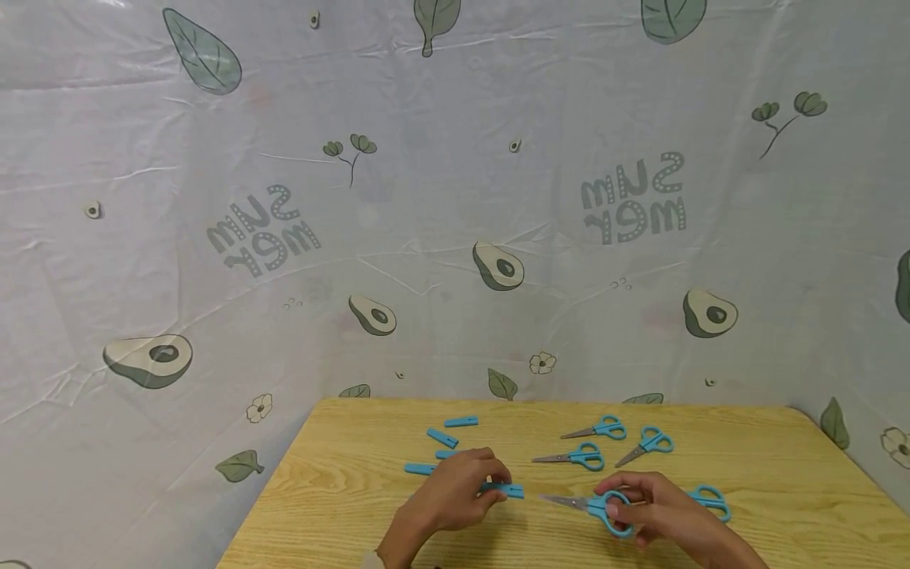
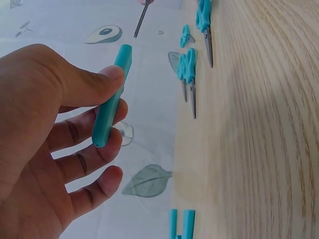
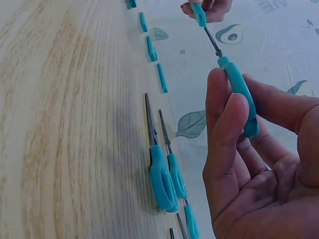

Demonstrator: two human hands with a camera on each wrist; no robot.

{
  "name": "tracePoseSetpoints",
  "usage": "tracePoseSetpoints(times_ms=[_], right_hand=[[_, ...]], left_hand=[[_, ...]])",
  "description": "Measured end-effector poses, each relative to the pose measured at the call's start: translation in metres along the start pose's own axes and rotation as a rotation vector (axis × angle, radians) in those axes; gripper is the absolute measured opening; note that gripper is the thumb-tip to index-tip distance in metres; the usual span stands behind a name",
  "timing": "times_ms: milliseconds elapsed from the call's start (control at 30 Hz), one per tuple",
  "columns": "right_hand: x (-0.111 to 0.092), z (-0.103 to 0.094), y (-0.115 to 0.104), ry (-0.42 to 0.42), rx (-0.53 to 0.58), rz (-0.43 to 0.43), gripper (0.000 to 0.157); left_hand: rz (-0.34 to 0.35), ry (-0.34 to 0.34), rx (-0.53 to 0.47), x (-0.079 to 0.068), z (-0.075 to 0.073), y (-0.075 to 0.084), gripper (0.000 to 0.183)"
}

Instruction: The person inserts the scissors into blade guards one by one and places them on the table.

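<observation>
Between thumb and fingertips, my left hand pinches a blue scissors cover, its end toward the right. My right hand holds a pair of scissors by its blue handles, with the closed blades pointing left at the cover. A small gap parts blade tip and cover in the head and left wrist views. The right wrist view shows them lined up, with the held handle gripped between thumb and fingers. Thumb and fingers also pinch the cover in the left wrist view.
On the wooden table, several blue covers lie behind and left of my left hand. Several blue-handled scissors lie behind my right hand, and another pair is partly hidden by it. A printed sheet hangs behind the table.
</observation>
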State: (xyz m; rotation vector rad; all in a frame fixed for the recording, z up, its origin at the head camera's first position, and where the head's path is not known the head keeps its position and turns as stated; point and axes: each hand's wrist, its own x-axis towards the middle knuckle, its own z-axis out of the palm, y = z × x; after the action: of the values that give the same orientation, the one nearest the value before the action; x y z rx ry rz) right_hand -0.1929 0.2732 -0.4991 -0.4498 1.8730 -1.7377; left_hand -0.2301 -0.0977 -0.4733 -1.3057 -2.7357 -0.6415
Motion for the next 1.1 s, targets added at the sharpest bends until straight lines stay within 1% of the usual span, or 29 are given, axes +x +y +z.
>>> tracePoseSetpoints(times_ms=[300, 433, 533, 667, 933, 1100], right_hand=[[0.002, 0.001, 0.0, -0.015, 0.005, -0.028, 0.029], [0.003, 0.003, -0.003, 0.001, -0.008, -0.024, 0.032], [0.004, 0.004, -0.005, 0.028, -0.022, -0.004, 0.035], [0.006, 0.005, -0.005, 0.054, -0.034, 0.007, 0.035], [0.008, 0.002, -0.002, 0.045, -0.043, -0.013, 0.032], [0.008, 0.001, -0.002, 0.04, -0.04, -0.019, 0.031]], left_hand=[[-0.019, -0.009, 0.008, 0.002, 0.001, 0.003, 0.016], [-0.022, -0.007, 0.007, 0.002, 0.001, 0.004, 0.016], [-0.017, -0.004, 0.007, 0.004, 0.0, 0.005, 0.016], [-0.007, 0.002, 0.01, 0.006, 0.0, 0.007, 0.016], [0.015, 0.007, 0.01, 0.009, 0.001, 0.008, 0.016], [0.011, 0.008, 0.007, 0.011, 0.002, 0.008, 0.016]])
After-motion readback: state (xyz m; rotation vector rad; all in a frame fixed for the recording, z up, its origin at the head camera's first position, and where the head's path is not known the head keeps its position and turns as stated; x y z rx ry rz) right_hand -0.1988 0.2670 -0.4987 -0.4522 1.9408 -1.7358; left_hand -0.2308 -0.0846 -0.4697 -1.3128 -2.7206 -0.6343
